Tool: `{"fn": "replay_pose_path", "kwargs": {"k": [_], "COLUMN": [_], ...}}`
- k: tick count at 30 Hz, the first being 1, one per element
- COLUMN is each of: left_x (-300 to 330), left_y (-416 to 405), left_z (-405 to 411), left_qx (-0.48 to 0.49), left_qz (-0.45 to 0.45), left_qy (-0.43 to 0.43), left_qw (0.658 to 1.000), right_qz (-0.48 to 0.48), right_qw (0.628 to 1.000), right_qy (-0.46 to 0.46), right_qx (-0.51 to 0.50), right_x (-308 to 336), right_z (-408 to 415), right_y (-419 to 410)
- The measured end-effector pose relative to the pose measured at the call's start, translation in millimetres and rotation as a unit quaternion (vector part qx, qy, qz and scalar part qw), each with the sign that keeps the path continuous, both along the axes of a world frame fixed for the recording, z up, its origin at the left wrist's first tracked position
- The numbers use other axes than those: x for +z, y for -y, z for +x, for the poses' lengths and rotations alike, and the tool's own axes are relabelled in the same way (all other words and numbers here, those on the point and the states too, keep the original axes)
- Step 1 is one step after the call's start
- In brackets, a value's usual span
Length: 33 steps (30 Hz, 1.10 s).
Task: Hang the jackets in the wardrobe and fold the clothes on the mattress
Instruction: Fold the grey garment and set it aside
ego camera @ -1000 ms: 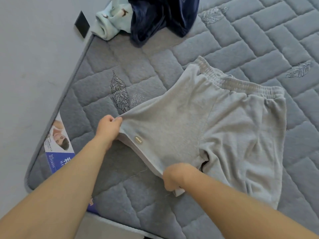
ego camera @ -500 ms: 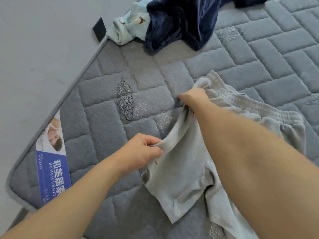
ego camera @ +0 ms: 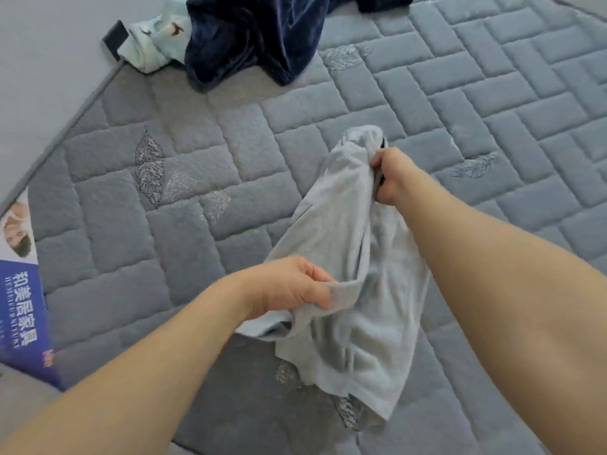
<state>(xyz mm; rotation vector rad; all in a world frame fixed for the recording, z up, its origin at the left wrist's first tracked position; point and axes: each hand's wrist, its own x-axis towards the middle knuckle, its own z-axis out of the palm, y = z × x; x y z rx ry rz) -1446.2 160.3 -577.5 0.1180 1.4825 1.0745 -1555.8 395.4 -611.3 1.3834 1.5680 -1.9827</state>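
Note:
A pair of light grey shorts (ego camera: pixel 345 257) hangs bunched between my hands above the grey quilted mattress (ego camera: pixel 230 133). My left hand (ego camera: pixel 289 287) grips a leg hem at the near side. My right hand (ego camera: pixel 392 175) grips the waistband end further away and higher. The lower part of the shorts droops to the mattress. At the far edge lies a dark navy velvet garment (ego camera: pixel 262 31), and beside it a pale mint garment (ego camera: pixel 157 41) with small brown animal prints.
The mattress edge runs along the left beside a pale grey wall (ego camera: pixel 39 60). A blue and white label (ego camera: pixel 19 290) sits on the near left corner. A small black object (ego camera: pixel 115 37) stands at the wall by the mint garment.
The shorts lay spread flat a second ago. My right hand moved from the near hem to the waistband and lifted it to the right, and my left hand lifted the hem, so the shorts now hang bunched.

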Motion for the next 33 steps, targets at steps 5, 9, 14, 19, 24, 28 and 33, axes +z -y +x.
{"fn": "replay_pose_path", "kwargs": {"k": [5, 9, 14, 19, 24, 28, 33], "left_x": [-55, -87, -76, -67, -77, -84, -110], "left_y": [-104, -126, -115, -136, -168, -171, -114], "left_z": [101, 128, 107, 116, 140, 120, 46], "left_qx": [-0.143, -0.174, -0.092, -0.074, -0.278, -0.248, 0.114], "left_qz": [-0.099, -0.128, -0.134, -0.115, -0.152, -0.187, -0.347], "left_qy": [-0.062, -0.118, -0.042, 0.023, -0.037, -0.258, -0.458], "left_qw": [0.983, 0.969, 0.986, 0.990, 0.948, 0.915, 0.810], "right_qz": [0.040, 0.108, 0.403, 0.415, 0.356, 0.311, 0.288], "right_qw": [0.993, 0.985, 0.882, 0.893, 0.910, 0.907, 0.956], "right_qy": [0.090, 0.080, 0.038, 0.000, 0.135, 0.166, -0.008], "right_qx": [0.064, 0.110, 0.240, 0.175, 0.162, 0.230, 0.056], "right_x": [-36, -63, -63, -37, -54, -75, -99], "right_z": [83, 88, 63, 54, 91, 104, 155], "right_y": [-69, -78, -51, -77, -127, -126, -83]}}
